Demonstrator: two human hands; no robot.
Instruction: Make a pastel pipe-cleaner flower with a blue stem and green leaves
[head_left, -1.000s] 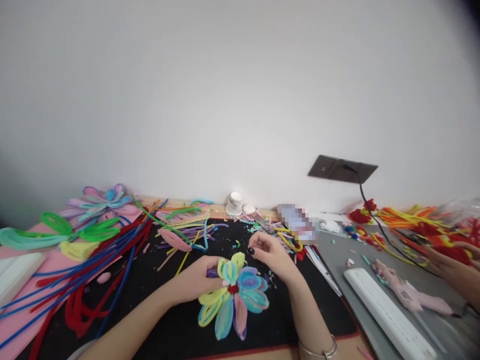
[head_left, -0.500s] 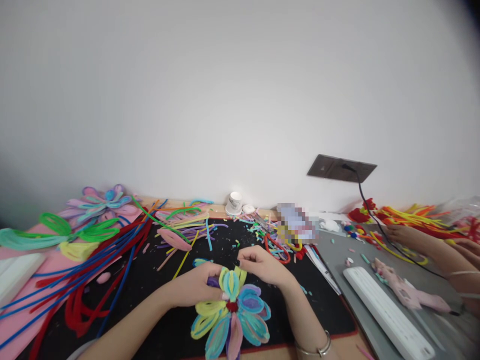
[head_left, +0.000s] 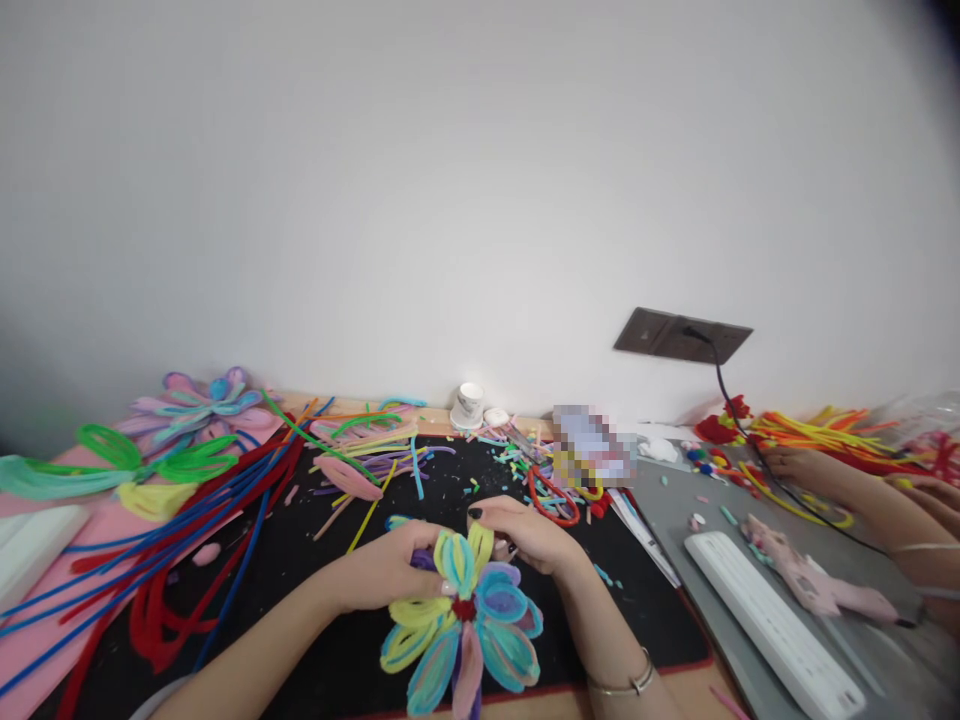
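Note:
A pipe-cleaner flower [head_left: 504,600] with looped petals in yellow, turquoise, pink and purple and a red centre is held up low in the view, over a black mat [head_left: 615,630]. My left hand [head_left: 397,568] is closed on its upper left side, thumb near the red centre. At the top, my right hand [head_left: 525,533] has its fingers bent around a yellow petal [head_left: 481,543] behind the turquoise-and-yellow one. Some of the right fingertips are hidden by the petals.
Blue pipe cleaners [head_left: 202,525] and finished flowers [head_left: 202,410] lie at the left. A paper cup [head_left: 469,405] stands by the wall. At the right are a power strip [head_left: 776,625], a pink glue gun [head_left: 817,580] and another person's hands [head_left: 814,475].
My right hand has turned and shifted slightly, its fingers now lower around the yellow petal. The flower tilts a little; my left hand keeps its hold.

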